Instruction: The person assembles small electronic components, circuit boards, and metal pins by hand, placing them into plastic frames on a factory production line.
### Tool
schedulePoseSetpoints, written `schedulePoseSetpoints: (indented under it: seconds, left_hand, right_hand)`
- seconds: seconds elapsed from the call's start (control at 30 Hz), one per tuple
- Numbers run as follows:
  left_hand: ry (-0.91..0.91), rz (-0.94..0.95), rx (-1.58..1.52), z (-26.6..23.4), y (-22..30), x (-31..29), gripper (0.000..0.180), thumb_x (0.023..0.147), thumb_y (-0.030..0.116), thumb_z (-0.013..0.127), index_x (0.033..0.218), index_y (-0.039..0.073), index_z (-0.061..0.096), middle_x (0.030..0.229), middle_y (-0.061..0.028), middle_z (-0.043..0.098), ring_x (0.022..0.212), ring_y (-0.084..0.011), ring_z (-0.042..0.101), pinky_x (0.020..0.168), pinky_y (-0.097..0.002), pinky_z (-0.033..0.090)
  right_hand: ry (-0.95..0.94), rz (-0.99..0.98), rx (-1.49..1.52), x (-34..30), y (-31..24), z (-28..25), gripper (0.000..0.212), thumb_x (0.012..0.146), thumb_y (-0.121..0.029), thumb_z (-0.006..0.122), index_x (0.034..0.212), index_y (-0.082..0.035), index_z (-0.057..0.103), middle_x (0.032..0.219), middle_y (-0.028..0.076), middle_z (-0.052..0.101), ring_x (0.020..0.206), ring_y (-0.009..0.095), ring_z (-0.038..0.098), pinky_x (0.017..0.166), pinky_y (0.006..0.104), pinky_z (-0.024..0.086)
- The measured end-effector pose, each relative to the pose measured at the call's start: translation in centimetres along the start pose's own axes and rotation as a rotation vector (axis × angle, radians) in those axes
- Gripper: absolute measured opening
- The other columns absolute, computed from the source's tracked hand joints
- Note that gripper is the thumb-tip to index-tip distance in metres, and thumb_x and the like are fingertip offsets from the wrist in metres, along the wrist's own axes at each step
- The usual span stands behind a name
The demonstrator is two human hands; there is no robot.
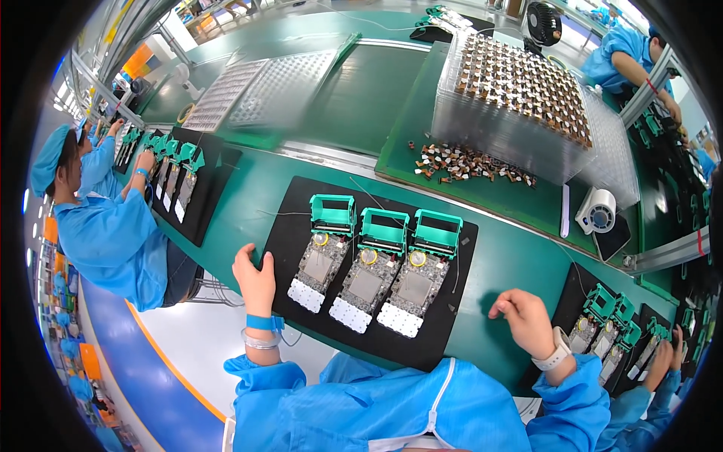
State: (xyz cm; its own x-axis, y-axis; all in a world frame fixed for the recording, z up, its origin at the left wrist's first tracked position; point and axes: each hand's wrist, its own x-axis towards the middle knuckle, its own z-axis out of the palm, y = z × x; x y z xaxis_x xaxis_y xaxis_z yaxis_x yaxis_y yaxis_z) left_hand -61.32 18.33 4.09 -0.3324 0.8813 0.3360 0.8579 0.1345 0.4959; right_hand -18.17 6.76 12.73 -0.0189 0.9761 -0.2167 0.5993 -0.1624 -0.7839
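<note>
Three circuit boards lie side by side on a black mat in front of me: a left board, a middle board and a right board. Each has a green frame at its far end, a round yellow-rimmed part and a white near end. My left hand is beside the mat's left edge, thumb and fingers apart, holding nothing. Over the bench, right of the mat, my right hand has its fingers curled together; whatever they may hold is hidden. Neither hand touches a board.
Beyond the boards, small brown-and-white parts lie piled near a stack of clear trays. A small white fan stands at right. Co-workers in blue work at left and right. A black mat lies under the boards.
</note>
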Motion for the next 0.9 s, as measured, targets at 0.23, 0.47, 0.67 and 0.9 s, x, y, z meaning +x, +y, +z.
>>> schedulePoseSetpoints:
  seconds: [0.23,0.47,0.67,0.9]
  left_hand:
    - [-0.072,-0.014,-0.183,-0.1,1.4,0.0,0.025,0.078,0.009,0.066,0.100,0.004,0.056,0.099,-0.0087,0.055,0.094,-0.0258,0.047,0.085,-0.0355,0.040]
    - [-0.182,0.058,-0.256,-0.2,2.7,1.5,0.024,0.076,0.010,0.068,0.095,0.003,0.054,0.094,-0.0118,0.053,0.091,-0.0287,0.048,0.083,-0.0395,0.039]
    - [-0.332,0.206,-0.348,-1.8,4.1,2.2,0.024,0.076,0.010,0.068,0.089,0.002,0.050,0.087,-0.0130,0.049,0.084,-0.0298,0.048,0.076,-0.0385,0.040]
    - [-0.379,0.638,-0.385,-2.2,9.5,2.8,0.033,0.074,0.024,0.076,0.090,0.002,0.056,0.084,-0.0124,0.054,0.078,-0.0285,0.052,0.069,-0.0387,0.043]
  right_hand:
    - [0.071,0.138,0.382,3.1,-1.7,3.7,0.016,0.097,-0.007,0.042,0.102,0.001,0.055,0.088,0.008,0.062,0.071,0.014,0.062,0.059,0.0261,0.049]
    - [0.168,0.254,0.343,1.1,-3.3,3.6,0.013,0.093,-0.005,0.048,0.105,-0.002,0.050,0.084,0.007,0.057,0.072,0.016,0.060,0.063,0.0281,0.049]
    - [0.450,0.189,-0.195,0.3,-6.6,3.6,0.010,0.085,-0.003,0.057,0.093,-0.002,0.052,0.086,0.015,0.056,0.075,0.030,0.058,0.067,0.0367,0.047]
    - [0.629,-0.041,-0.669,1.6,-8.6,-0.1,0.010,0.080,0.001,0.058,0.087,-0.002,0.053,0.078,0.015,0.051,0.075,0.035,0.052,0.065,0.0408,0.043]
